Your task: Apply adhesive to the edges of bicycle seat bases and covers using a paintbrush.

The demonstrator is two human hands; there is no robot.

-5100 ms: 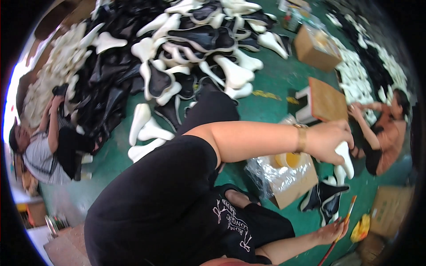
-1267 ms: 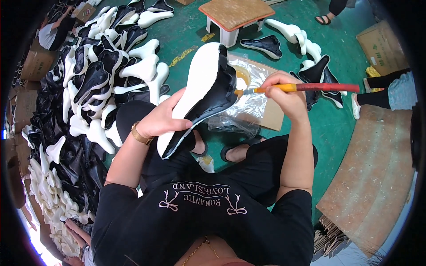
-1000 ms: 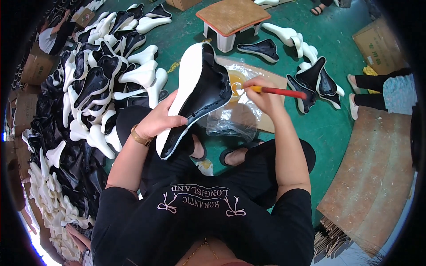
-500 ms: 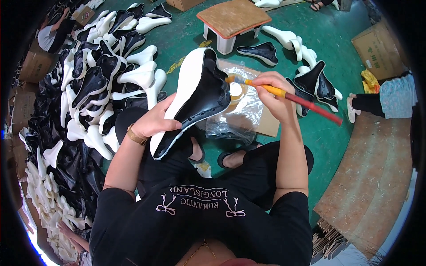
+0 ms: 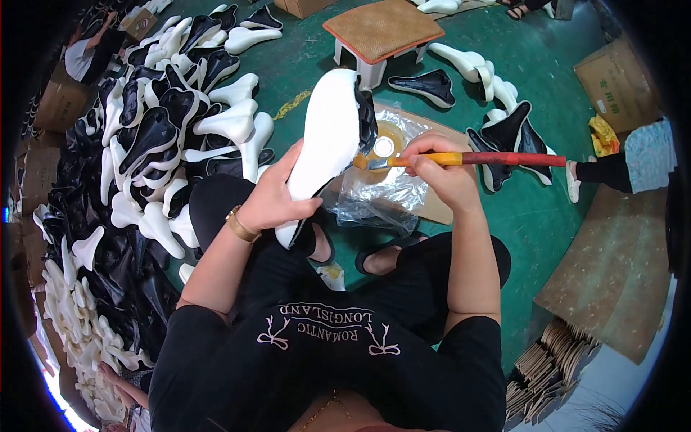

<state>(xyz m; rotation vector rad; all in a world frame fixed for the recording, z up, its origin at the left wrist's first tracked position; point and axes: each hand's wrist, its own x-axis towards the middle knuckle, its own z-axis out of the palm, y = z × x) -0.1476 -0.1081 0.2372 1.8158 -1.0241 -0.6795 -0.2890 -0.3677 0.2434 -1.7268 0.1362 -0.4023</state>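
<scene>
My left hand (image 5: pixel 277 198) is closed round the narrow end of a bicycle saddle (image 5: pixel 325 133). Its white padded top faces up toward me, and only part of the black underside shows along its right edge. In my right hand (image 5: pixel 440 173) is a paintbrush (image 5: pixel 497 159) with a red and yellow handle, gripped near the bristles. The bristle tip meets the saddle's right edge; whether it presses on it I cannot tell. Beyond and below them, a round bowl of yellowish liquid (image 5: pixel 391 144) stands on clear plastic film (image 5: pixel 381 194) over cardboard (image 5: pixel 440 209).
Left of me lies a big heap of white and black saddle parts (image 5: pixel 155 137). A low stool (image 5: pixel 381 32) stands ahead, with more saddles (image 5: pixel 507 137) on the green floor to its right. Cardboard boxes (image 5: pixel 615 86) and a bystander's legs (image 5: pixel 601 171) are at far right.
My left hand has tilted the saddle so its white top shows and the black hollow is mostly turned away. The brush has moved down along the edge, its handle now nearly level.
</scene>
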